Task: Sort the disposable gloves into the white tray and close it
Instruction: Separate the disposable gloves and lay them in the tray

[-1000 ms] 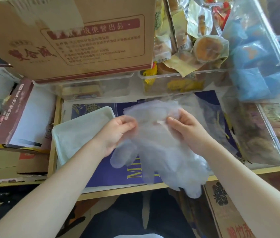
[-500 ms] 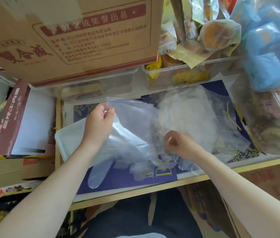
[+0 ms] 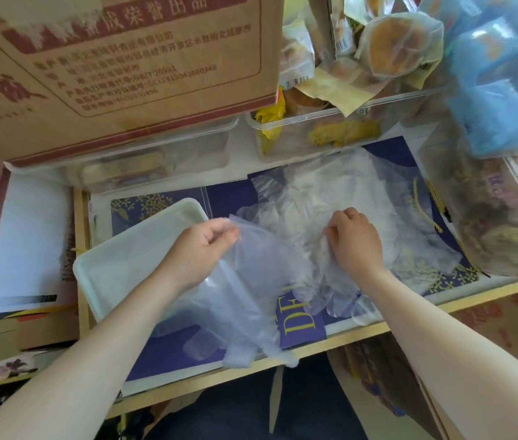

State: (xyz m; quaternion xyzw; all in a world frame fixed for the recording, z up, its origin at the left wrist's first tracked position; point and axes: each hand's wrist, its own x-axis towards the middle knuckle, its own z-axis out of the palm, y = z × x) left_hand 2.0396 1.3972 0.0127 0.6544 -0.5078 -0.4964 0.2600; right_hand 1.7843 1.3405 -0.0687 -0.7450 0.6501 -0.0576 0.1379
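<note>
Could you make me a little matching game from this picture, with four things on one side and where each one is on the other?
Things:
1. white tray
2. cardboard box
3. left hand
4. blue packets

Places:
A. top right corner
B. pinching a clear glove
C. left part of the blue mat
D. upper left, printed in red

Pairs: 1-C, 2-D, 3-B, 4-A

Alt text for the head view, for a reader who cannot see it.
A person's left hand pinches a clear disposable glove beside a white tray, while the right hand grips more gloves piled on a blue mat.
</note>
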